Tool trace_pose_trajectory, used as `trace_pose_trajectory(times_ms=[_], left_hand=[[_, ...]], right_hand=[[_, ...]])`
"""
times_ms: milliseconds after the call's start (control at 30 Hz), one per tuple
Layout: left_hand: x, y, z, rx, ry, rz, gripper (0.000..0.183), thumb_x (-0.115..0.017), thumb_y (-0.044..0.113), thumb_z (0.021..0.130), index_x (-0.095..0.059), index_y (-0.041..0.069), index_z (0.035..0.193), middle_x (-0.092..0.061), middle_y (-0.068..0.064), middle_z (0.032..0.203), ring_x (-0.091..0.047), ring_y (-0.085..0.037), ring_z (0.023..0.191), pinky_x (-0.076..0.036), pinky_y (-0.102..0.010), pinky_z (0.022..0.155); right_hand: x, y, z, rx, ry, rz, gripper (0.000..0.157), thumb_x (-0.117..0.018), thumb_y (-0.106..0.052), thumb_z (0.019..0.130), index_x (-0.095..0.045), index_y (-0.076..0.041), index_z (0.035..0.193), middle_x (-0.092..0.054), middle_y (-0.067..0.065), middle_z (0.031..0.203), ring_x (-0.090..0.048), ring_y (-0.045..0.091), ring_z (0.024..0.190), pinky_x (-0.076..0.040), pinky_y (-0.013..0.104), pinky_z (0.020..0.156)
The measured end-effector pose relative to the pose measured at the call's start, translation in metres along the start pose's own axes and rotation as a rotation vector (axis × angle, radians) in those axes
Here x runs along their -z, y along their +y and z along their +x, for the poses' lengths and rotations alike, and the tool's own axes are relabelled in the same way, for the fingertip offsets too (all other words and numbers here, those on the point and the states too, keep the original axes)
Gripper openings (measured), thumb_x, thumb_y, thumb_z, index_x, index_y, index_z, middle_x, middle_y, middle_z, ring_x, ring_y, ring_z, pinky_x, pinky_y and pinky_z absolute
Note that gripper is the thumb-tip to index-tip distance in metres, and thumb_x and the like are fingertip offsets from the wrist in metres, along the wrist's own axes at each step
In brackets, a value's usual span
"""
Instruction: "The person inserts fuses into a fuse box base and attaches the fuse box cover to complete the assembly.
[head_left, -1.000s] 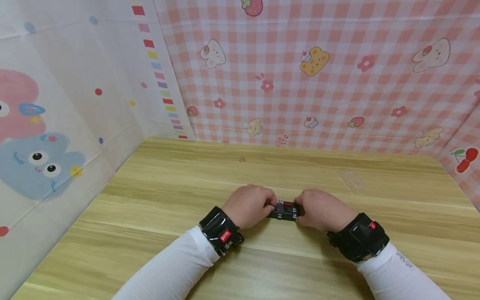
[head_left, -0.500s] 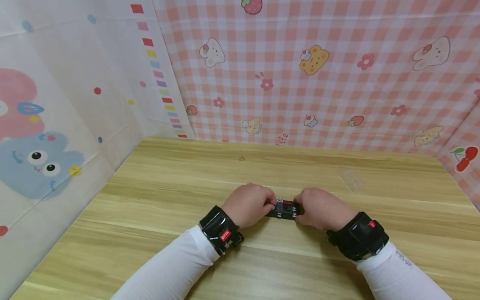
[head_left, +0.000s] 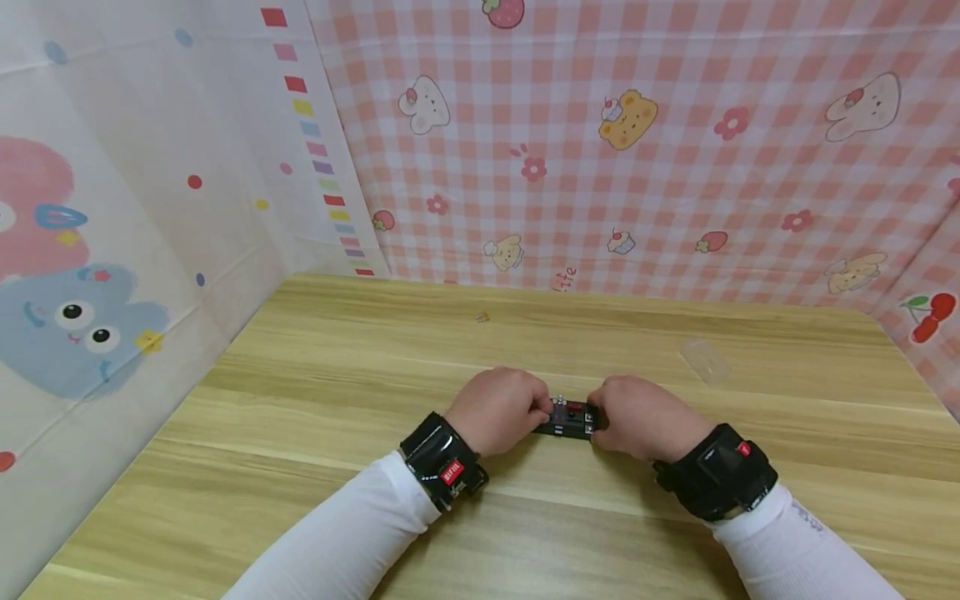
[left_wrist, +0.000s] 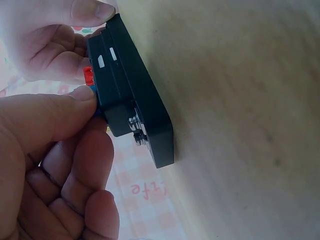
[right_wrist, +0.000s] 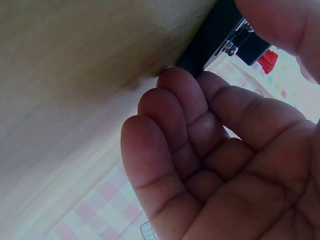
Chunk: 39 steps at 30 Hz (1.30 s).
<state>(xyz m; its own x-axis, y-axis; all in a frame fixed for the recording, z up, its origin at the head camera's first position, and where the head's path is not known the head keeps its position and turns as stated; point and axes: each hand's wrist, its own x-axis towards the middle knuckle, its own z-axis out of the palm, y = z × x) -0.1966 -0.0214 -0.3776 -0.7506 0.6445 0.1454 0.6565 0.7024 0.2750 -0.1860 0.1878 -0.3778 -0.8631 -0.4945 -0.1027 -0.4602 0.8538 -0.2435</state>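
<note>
A small black rectangular block [head_left: 572, 431] with metal screw terminals [left_wrist: 135, 130] lies on the table between the two hands. On its top sit a red part [left_wrist: 88, 75] and, beside that, a small blue piece [left_wrist: 93, 88]. My left hand [head_left: 498, 412] pinches the blue piece between thumb and index finger; these fingertips hide most of it. My right hand [head_left: 648, 419] grips the block's right end, thumb on the near side and fingers on the far side. In the right wrist view, that hand's other fingers [right_wrist: 145, 150] are curled close to the tabletop.
A clear plastic cover [head_left: 705, 360] lies on the wooden table [head_left: 300, 367] beyond the right hand. Farther back, left of centre, is a tiny coloured item [head_left: 482, 317]. A checked cloth [head_left: 570, 200] hangs along the back edge, with a white printed cloth [head_left: 225, 125] at the left.
Both hands stay at the block with the same hold. The head view has tilted very slightly; otherwise almost nothing has moved.
</note>
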Motion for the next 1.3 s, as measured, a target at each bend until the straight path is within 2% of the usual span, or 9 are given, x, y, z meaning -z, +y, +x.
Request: trace_pose_trajectory(times_ms=[600,1000,1300], left_hand=[[-0.0011,-0.0001,0.0009,-0.005,0.004,-0.003,0.013,-0.070,0.020,0.082,-0.068,0.025,0.071,-0.056,0.016,0.068,-0.047,-0.003,0.060,-0.041,-0.022,0.056],[-0.0009,-0.0008,0.0006,-0.014,-0.020,-0.021,0.008,-0.070,0.021,0.084,-0.071,0.024,0.076,-0.058,0.016,0.074,-0.049,-0.002,0.065,-0.043,-0.021,0.062],[0.0016,-0.0023,0.0009,0.010,-0.047,-0.060,0.004,-0.072,0.025,0.082,-0.073,0.023,0.079,-0.060,0.016,0.076,-0.049,-0.001,0.067,-0.043,-0.022,0.062]], right_hand=[[-0.0002,0.0009,0.0001,0.008,0.007,-0.010,0.013,-0.076,-0.019,0.069,-0.063,-0.018,0.073,-0.052,-0.005,0.065,-0.044,0.013,0.058,-0.039,0.030,0.055],[-0.0002,0.0003,0.0007,-0.008,-0.012,-0.002,0.012,-0.076,-0.019,0.071,-0.065,-0.018,0.075,-0.053,-0.004,0.066,-0.044,0.013,0.059,-0.040,0.030,0.056],[-0.0007,0.0011,0.0007,0.010,0.004,-0.018,0.013,-0.076,-0.020,0.069,-0.064,-0.018,0.073,-0.052,-0.005,0.065,-0.044,0.013,0.058,-0.039,0.030,0.055]])
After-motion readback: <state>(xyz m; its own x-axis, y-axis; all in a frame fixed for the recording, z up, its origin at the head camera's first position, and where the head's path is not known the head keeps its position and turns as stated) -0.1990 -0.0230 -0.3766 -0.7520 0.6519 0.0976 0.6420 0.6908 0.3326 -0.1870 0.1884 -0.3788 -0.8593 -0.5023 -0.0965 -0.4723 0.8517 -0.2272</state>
